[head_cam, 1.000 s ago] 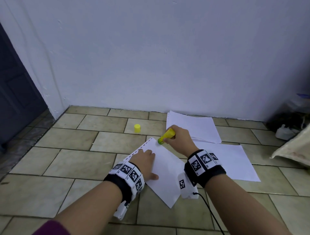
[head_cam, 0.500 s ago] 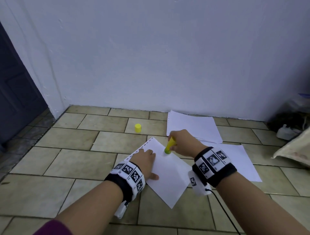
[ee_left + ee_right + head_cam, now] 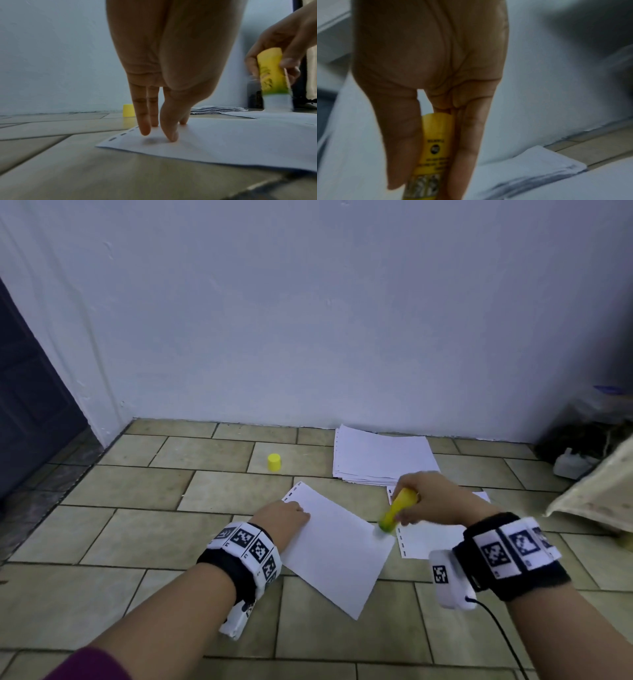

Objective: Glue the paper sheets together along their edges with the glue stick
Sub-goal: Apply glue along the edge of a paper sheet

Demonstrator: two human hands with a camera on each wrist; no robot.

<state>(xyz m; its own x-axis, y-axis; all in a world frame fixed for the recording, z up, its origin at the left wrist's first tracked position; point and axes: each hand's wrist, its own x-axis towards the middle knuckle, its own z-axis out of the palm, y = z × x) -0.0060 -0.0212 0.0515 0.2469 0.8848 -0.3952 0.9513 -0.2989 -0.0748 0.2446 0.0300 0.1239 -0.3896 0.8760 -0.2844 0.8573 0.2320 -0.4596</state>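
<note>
A white sheet (image 3: 337,553) with punched holes along one edge lies angled on the tiled floor. My left hand (image 3: 286,517) presses its far left corner with straight fingertips (image 3: 145,129). My right hand (image 3: 435,501) grips the yellow glue stick (image 3: 397,510), tilted, its tip at the sheet's right corner. The stick (image 3: 271,75) shows blurred in the left wrist view and up close as the yellow tube (image 3: 435,148) between thumb and fingers. A second sheet (image 3: 435,537) lies under my right hand. The yellow cap (image 3: 274,462) stands apart on a tile.
A stack of white sheets (image 3: 382,457) lies by the white wall. At the far right sit dark clutter (image 3: 579,446) and a pale sack (image 3: 603,494). A dark door (image 3: 30,412) stands at the left. A cable (image 3: 496,625) trails from my right wrist.
My right hand has drawn the glue stick along the sheet's far edge, from near its top corner toward the right corner. The left hand stays pressed on the sheet.
</note>
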